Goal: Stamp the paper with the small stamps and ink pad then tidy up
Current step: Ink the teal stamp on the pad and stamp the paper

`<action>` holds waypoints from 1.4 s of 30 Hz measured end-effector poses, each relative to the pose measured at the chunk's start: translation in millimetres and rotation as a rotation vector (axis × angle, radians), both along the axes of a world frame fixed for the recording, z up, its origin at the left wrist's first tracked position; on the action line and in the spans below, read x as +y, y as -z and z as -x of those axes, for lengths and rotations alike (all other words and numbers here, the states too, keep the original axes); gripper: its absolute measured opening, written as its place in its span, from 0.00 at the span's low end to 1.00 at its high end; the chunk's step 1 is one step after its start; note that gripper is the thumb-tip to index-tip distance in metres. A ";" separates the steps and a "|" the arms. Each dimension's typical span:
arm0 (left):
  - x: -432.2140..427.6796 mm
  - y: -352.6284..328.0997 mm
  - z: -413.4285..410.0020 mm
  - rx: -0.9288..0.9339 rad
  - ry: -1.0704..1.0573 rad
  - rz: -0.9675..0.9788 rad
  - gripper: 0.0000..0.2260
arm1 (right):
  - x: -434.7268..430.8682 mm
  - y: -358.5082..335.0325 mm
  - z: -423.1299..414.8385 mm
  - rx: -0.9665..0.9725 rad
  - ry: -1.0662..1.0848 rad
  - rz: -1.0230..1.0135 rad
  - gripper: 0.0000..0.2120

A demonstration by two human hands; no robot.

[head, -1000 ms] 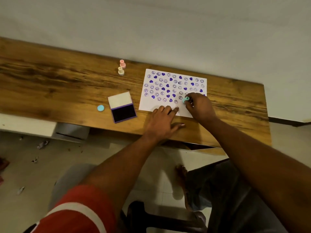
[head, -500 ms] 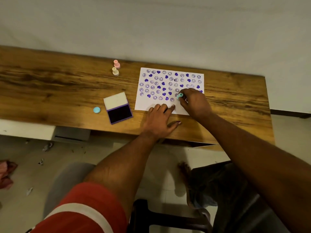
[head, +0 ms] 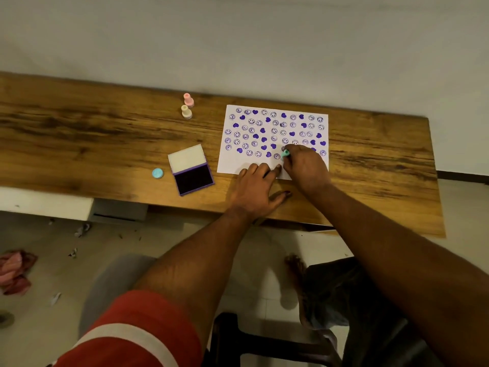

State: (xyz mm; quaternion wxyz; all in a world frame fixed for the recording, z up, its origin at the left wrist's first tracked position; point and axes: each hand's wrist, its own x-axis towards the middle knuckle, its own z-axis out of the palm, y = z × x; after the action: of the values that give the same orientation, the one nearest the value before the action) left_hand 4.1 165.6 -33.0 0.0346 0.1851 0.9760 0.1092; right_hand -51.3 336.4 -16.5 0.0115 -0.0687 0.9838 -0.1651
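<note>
In the head view, the sheet of paper (head: 232, 165) lies flat on the wooden table (head: 79, 144); purple smiley faces and hearts cover most of it, and only the near strip looks bare. The right hand (head: 307, 168) pinches a mint-green stamp (head: 285, 154) in curled fingertips at the paper's lower rows; whether the stamp touches the sheet cannot be told. The left hand (head: 254, 189) lies flat, fingers straight, pressing on the paper's near edge. The purple ink pad (head: 194, 178) sits open just left of the paper, with a round blue cap (head: 157, 173) beside it; a pink stamp (head: 188, 99) and a cream stamp (head: 186, 111) stand upright farther back. Stamping seems nearly finished; closing the pad, capping and gathering the stamps appear not yet begun.
</note>
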 end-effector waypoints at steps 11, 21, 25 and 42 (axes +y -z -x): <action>-1.3 -5.7 -0.5 -0.036 0.013 0.007 0.35 | 0.0 -11.1 -3.6 -0.064 -0.001 0.030 0.17; -40.2 -32.0 1.4 0.015 0.009 -0.104 0.34 | 5.8 -33.1 -1.3 0.026 0.564 0.823 0.13; -104.1 -47.4 6.7 0.125 -0.004 -0.131 0.31 | -5.6 -34.9 -2.6 -0.023 0.665 0.865 0.14; -273.4 -41.8 -11.3 -0.171 -0.562 -0.376 0.32 | -235.6 -58.4 -10.9 -0.113 -0.355 0.297 0.13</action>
State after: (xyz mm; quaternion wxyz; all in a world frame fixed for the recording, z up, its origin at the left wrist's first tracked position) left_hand 15.3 -107.8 8.7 0.0500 -0.0974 0.9452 0.3076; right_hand -40.4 100.7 41.9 0.0851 -0.2320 0.9190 -0.3071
